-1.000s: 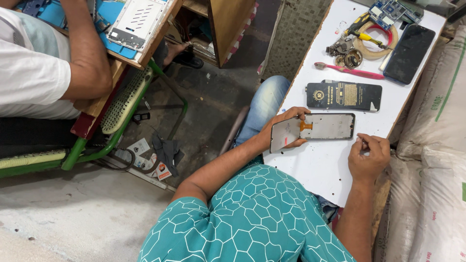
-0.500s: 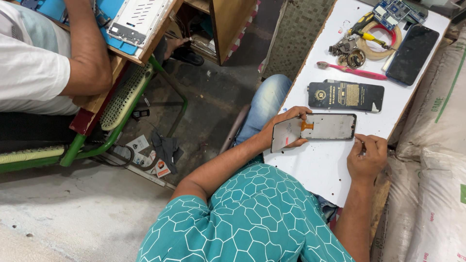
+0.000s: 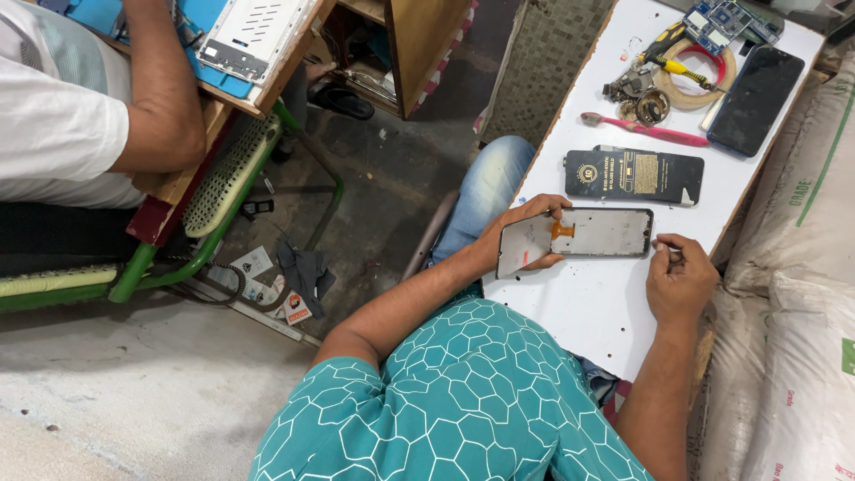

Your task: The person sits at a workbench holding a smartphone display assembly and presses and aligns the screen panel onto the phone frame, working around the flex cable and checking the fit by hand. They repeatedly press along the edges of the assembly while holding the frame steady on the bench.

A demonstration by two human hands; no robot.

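Left hand point(image 3: 517, 233) gripped the grey rectangular phone screen panel point(image 3: 583, 236) by one end; long axis ran toward pinched right hand point(image 3: 681, 281) fingers, contents unclear.

**White desk: what's on it**

Narrow white desk point(image 3: 588, 312), near half bare. At mid-desk: grey phone display panel point(image 3: 583, 236) with an orange flex strip, just beyond it a flat black package point(image 3: 634, 175). Far end: pink toothbrush point(image 3: 643, 129), black phone point(image 3: 755, 100) face down, tape roll point(image 3: 690, 85) with a yellow-handled tool lying over it, small metal parts point(image 3: 634, 93), green circuit board point(image 3: 721, 20).
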